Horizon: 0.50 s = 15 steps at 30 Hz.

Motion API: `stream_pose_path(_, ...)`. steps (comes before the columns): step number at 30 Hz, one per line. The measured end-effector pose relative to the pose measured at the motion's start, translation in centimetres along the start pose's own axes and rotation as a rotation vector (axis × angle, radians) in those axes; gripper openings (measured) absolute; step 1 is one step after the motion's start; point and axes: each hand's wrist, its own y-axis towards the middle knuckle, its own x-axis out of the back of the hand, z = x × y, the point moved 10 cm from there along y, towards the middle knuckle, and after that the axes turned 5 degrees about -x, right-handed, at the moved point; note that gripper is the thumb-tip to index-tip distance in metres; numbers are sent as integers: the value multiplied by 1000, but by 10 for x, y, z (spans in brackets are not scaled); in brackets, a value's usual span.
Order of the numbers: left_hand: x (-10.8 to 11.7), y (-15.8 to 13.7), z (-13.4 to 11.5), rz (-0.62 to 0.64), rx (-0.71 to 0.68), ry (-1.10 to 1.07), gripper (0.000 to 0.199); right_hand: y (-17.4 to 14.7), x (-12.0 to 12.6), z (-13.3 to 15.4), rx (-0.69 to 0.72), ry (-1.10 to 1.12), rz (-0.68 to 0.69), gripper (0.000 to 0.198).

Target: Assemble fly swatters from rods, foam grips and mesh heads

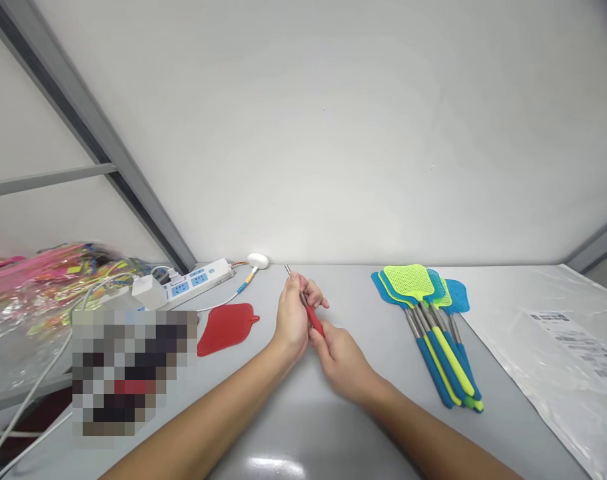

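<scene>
Grey table (303, 427) carries: red swatter head (226, 328) at left, power strip (199, 280) w/ white cable near wall, blue & green fly swatters (433, 320) at right, plastic bag (563, 353) at far right.

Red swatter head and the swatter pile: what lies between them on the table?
In the head view, both hands, left hand and right hand, gripping a red-handled rod. Otherwise bare table separates the red head from the pile.
</scene>
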Motion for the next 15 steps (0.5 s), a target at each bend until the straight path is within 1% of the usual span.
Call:
stream_pose_path(10,2,-2,11,-23,23,14,36,3,0,-4,-34,64,25,29)
stream_pose_path(15,9,-3,20,-69,46,-18,37,3,-3,-7,-54,106,65,30)
